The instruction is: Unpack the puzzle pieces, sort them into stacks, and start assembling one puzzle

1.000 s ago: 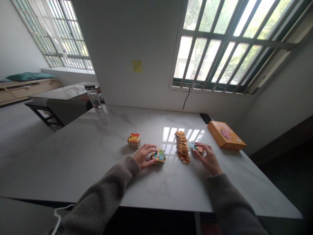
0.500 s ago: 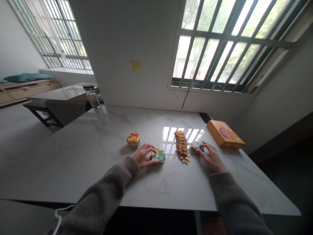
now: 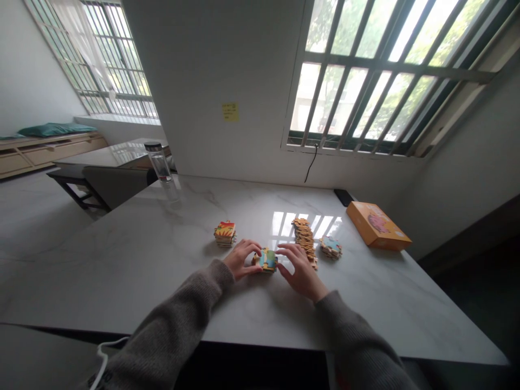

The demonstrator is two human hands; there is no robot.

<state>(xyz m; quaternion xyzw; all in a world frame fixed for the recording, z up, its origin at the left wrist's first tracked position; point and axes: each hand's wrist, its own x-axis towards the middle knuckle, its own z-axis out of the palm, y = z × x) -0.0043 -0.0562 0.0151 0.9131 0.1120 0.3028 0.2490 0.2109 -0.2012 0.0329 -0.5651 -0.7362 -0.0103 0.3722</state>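
A small stack of jigsaw puzzle pieces [image 3: 267, 261] with a blue, green and yellow top lies on the table in front of me. My left hand [image 3: 244, 259] grips its left side, the thumb at the near edge and the fingers at the far edge. At the stack's right edge is my right hand [image 3: 299, 271], thumb and fingers spread apart; whether the fingertips touch the pieces I cannot tell. Just beyond that hand runs a long overlapping row of brown-backed puzzle pieces [image 3: 304, 234], partly hidden by it.
Another puzzle stack with a red and yellow top [image 3: 225, 232] stands to the left, and a blue-topped pile [image 3: 331, 247] to the right. An orange box [image 3: 377, 225] and a black phone [image 3: 343, 197] lie at the back right. A glass bottle [image 3: 159, 163] stands at the far left corner.
My right hand has left the blue-topped pile on the right and moved left to the middle stack. My left hand stays at that stack. The view has shifted slightly.
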